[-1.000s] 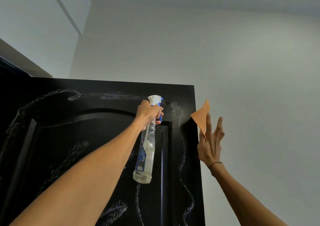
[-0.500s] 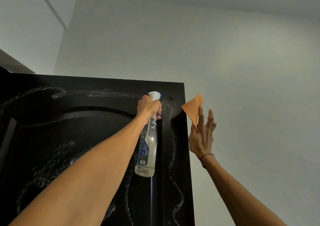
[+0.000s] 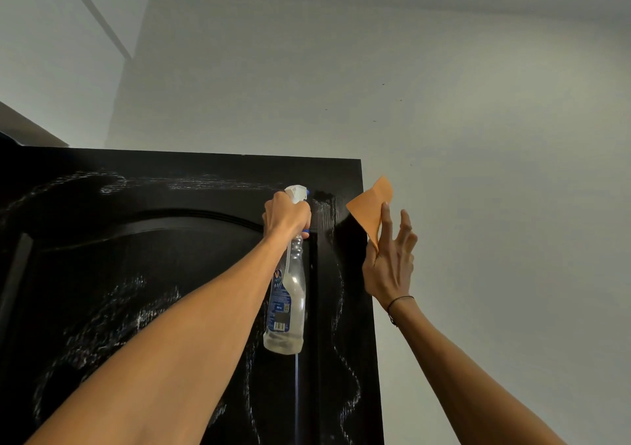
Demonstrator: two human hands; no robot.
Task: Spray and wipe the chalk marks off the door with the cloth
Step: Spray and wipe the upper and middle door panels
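Both hands are staying raised: the left hand (image 3: 286, 213) is still gripping the spray bottle (image 3: 286, 303) at the door (image 3: 191, 246), the right hand (image 3: 389, 267) pinching the orange cloth (image 3: 370, 205) beside its edge. A wet patch (image 3: 324, 205) is now showing by the nozzle, so wiping is likely coming next. Chalk marks (image 3: 143, 304) are still covering the panel; the white wall (image 3: 478, 137) is rising beyond.

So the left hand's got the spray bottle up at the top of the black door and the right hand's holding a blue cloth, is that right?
Not quite: in the head view the cloth in the right hand is orange, not blue. The left hand does hold the spray bottle near the black door's top.
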